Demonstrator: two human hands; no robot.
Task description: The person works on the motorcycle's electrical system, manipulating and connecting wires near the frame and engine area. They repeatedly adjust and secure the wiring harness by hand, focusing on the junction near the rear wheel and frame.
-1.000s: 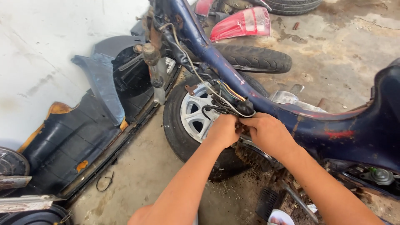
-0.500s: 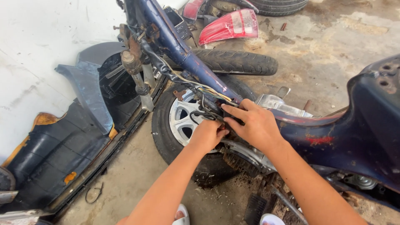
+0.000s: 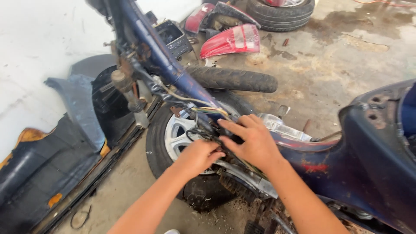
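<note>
While the wire bundle lies bunched against the blue frame tube, just above the silver wheel, I have both hands on it. My left hand is curled tight with its grip closed on the dark wires below the tube; my right hand lies across them with fingers half spread, pressing rather than clamping, though I cannot tell what its thumb holds underneath. I judge the main risk is tearing: the strands look thin and tangled, and a hard pull from my left could snap one or strip it on the rusty bracket up the tube. My knuckles also sit close to the wheel's spokes and could scrape if my grip slips. Loose panels left of the wheel and the red tail light beyond the tube crowd the floor.
</note>
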